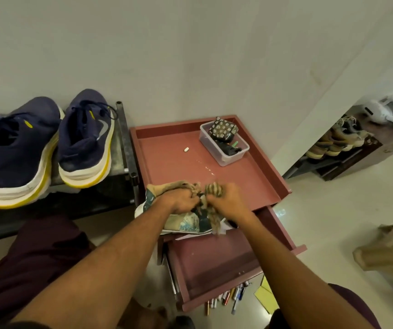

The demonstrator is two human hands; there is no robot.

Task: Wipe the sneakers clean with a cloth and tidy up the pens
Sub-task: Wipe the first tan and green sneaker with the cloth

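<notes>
A crumpled cloth [186, 214] is gripped by both hands, left hand [181, 200] and right hand [226, 200] closed on it side by side at the near edge of the red tabletop [174, 167]. The sneakers [41, 148] are seen on a dark shelf [124, 148] at 9 o'clock from the hands. Pens [226, 298] lie on the floor at 6 o'clock, below the open drawer [214, 264], and a clear box [224, 143] sits at 12 o'clock.

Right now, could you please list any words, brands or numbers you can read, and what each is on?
No readable text anywhere.
Right sneaker: a curved grey logo mark on its side, no letters.
Pens on the floor: any print is too small to read.
Patterned pouch in the clear box: flower pattern only.
</notes>
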